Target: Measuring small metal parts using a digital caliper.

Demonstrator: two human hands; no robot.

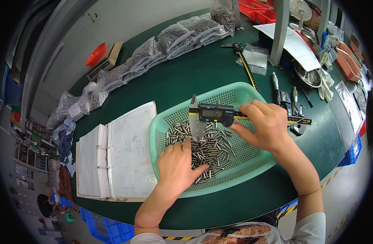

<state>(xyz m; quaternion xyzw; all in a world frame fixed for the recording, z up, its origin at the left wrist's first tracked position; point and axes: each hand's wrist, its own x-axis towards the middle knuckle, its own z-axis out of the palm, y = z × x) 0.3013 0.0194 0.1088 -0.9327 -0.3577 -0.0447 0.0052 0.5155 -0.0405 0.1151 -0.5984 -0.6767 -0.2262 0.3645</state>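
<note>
My right hand (267, 124) is wrapped round the beam of a digital caliper (217, 115), holding it level above a mint-green perforated basket (251, 177). The caliper's jaws point down at the left, slightly parted at their tips. Under them, many small metal pins (213, 152) lie heaped loosely in the basket. My left hand (176, 164) rests low over the left side of this heap, thumb spread from the fingers. Its index fingertip is beside the lower jaw tips; I cannot tell whether a pin sits between the jaws.
An open ring binder (131, 150) with a drawing lies left of the basket. Bags of metal parts (174, 36) line the table's far edge. Beyond the basket lies another caliper (245, 61); micrometers (290, 99) lie to its right, near a metal bowl (310, 77) and a grey post (279, 36).
</note>
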